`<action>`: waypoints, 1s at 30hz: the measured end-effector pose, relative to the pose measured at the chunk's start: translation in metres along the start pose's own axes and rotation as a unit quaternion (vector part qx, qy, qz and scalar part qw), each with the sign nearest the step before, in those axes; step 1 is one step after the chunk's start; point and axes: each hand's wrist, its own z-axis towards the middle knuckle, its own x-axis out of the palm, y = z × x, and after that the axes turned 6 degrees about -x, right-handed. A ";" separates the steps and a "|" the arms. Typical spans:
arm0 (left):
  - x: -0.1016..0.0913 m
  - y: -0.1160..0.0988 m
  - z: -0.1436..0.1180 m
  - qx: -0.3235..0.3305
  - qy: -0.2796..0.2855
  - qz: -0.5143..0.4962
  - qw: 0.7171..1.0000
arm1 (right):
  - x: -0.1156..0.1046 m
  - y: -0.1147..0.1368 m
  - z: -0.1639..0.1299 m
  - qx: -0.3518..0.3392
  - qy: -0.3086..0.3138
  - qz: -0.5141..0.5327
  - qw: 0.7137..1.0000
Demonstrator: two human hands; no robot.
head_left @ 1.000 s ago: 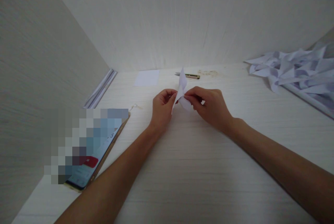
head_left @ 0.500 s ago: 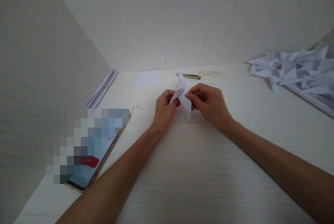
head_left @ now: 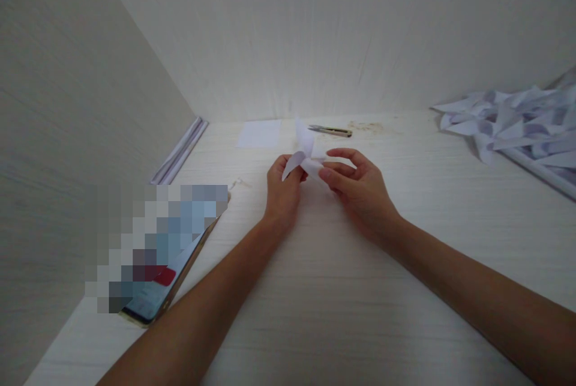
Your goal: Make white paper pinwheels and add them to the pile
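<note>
A white paper pinwheel (head_left: 305, 144) with curled blades stands up between my hands, above the middle of the table. My left hand (head_left: 283, 188) is closed on it from the left, thumb in front near its centre; the other fingertips are partly hidden behind the paper. At the right side, my right hand (head_left: 360, 185) has its thumb and a finger on one curled blade, while the index finger stretches out along the paper above. A pair of thread snips (head_left: 332, 131) lies just behind the pinwheel. A flat square of white paper (head_left: 260, 134) rests to their left.
Several finished paper pinwheels (head_left: 517, 125) are heaped at the far right, over a rolled paper tube (head_left: 540, 173). More paper rolls (head_left: 180, 150) lie along the left wall. A phone (head_left: 153, 299), partly blurred out, is beside my left forearm. A wall (head_left: 288, 38) rises behind the table.
The pinwheel has turned in my hands, so its blades now face differently. My right index finger has lifted out of the earlier pinch and stretched. The whole view has shifted slightly.
</note>
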 end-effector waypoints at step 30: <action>0.005 -0.006 -0.001 -0.078 -0.008 -0.102 0.992 | -0.006 -0.002 0.005 -0.144 0.026 -0.130 0.981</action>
